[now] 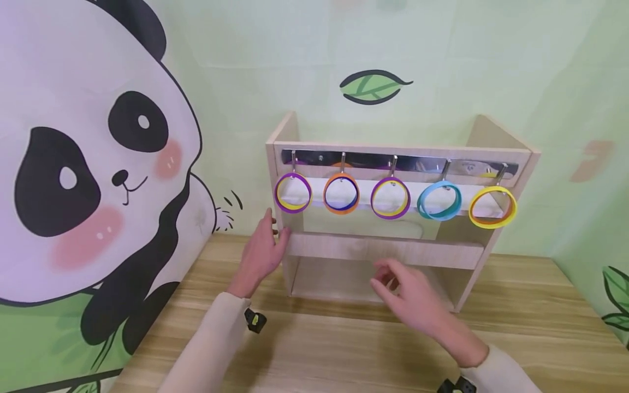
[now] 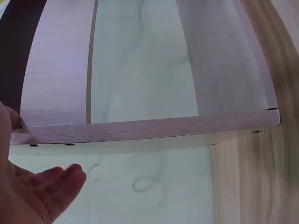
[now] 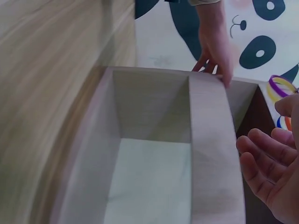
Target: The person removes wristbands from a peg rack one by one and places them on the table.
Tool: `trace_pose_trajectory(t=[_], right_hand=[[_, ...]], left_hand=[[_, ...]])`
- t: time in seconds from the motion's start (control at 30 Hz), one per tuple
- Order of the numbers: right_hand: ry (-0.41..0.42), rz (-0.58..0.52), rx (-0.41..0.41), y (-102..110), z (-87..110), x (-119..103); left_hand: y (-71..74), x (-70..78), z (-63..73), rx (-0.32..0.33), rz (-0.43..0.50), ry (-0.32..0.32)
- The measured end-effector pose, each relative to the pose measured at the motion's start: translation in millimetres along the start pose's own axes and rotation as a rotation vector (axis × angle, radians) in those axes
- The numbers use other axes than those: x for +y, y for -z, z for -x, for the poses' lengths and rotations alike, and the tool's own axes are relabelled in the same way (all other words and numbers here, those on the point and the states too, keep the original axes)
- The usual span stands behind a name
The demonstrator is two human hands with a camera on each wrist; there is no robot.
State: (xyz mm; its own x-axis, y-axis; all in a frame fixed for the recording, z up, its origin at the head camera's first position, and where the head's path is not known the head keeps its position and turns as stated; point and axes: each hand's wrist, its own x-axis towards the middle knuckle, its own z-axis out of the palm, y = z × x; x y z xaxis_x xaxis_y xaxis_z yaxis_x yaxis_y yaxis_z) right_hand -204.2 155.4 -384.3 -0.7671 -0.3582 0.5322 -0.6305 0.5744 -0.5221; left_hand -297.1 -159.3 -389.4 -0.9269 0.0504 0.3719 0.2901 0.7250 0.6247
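Observation:
A small wooden rack point(image 1: 388, 248) stands on the table, its side panel point(image 2: 149, 129) on the left. Across its front runs a shiny metal strip point(image 1: 378, 161) with several hooks. From these hang coloured rings: a purple-and-yellow ring point(image 1: 278, 205), an orange-and-blue ring point(image 1: 326, 203), a second purple-and-yellow ring point(image 1: 374, 208), a teal ring point(image 1: 421, 207) and a yellow-and-orange ring point(image 1: 513, 210). My left hand point(image 1: 260, 248) is at the left panel, thumb at its front edge, fingers fairly straight outside it. My right hand point(image 1: 410, 292), loosely curled and holding nothing, hovers before the lower crossboard point(image 1: 339, 245).
The wood-grain table point(image 1: 314, 349) extends in front of the rack. Behind it hangs a pale green wall covering point(image 1: 275, 65) with a leaf print point(image 1: 373, 87). On the left, a large panda picture point(image 1: 59, 87) covers the wall beside my left arm.

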Motion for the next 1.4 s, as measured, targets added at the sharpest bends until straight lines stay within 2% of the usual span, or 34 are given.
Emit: trace_pose_trajectory(t=[0.2, 0.37, 0.6, 0.83, 1.17, 1.4], right_hand=[[0.012, -0.031, 0.038, 1, -20.9, -14], [0.006, -0.020, 0.038, -3, -36.4, -21], [0.044, -0.019, 0.085, -6, -58.7, -34], [0.158, -0.021, 0.174, -11, -80.3, -48], [0.294, 0.018, 0.271, -15, -112.2, -63], [0.339, 0.082, 0.322, -20, -128.7, -70]], left_hand=[[-1.8, 1.7, -8.9, 0.023, 0.021, -0.117], [-3.3, 1.5, -11.5, 0.034, 0.030, -0.150], [-6.6, 1.7, -12.5, 0.030, 0.054, -0.123], [-7.8, 4.9, -10.3, -0.014, 0.119, -0.053], [-6.8, 5.5, -10.6, -0.020, 0.119, -0.079], [-6.9, 5.1, -9.4, 0.004, 0.125, -0.078]])
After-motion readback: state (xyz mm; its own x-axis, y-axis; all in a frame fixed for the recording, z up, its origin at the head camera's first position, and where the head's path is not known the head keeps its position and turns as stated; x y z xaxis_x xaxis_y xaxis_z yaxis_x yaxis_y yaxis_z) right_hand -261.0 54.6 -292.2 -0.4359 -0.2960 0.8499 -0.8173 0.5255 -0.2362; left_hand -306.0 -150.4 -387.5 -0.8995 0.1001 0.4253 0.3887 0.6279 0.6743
